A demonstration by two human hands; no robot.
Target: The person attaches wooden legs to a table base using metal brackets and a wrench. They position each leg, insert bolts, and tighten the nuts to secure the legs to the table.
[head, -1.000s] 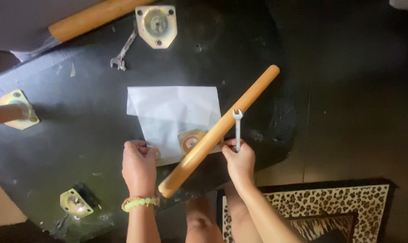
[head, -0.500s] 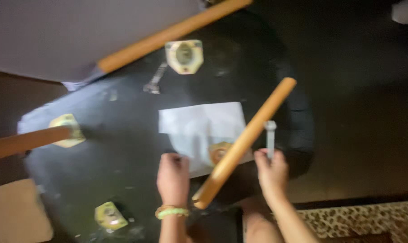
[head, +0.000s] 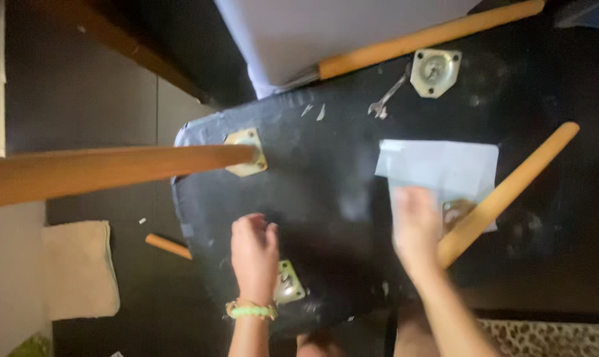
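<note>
An upturned black chair seat [head: 339, 172] fills the middle of a dark floor, with a pale folded towel [head: 78, 268] at the left and a leopard-print rug [head: 544, 337] at the bottom right. I count 4 brass mounting plates: 1 top right [head: 434, 71], 1 at the left [head: 248, 152], 1 by the wrist [head: 287, 283], 1 under the paper sheet [head: 445, 168]. 4 wooden legs show, 1 [head: 160, 246] lying loose on the floor. 1 wrench [head: 386, 96] lies near the top plate. The left hand [head: 254, 254] rests on the seat, fingers curled, holding nothing. The right hand [head: 415, 228] is blurred on the paper beside the slanted leg [head: 511, 188]; its grip I cannot tell.
</note>
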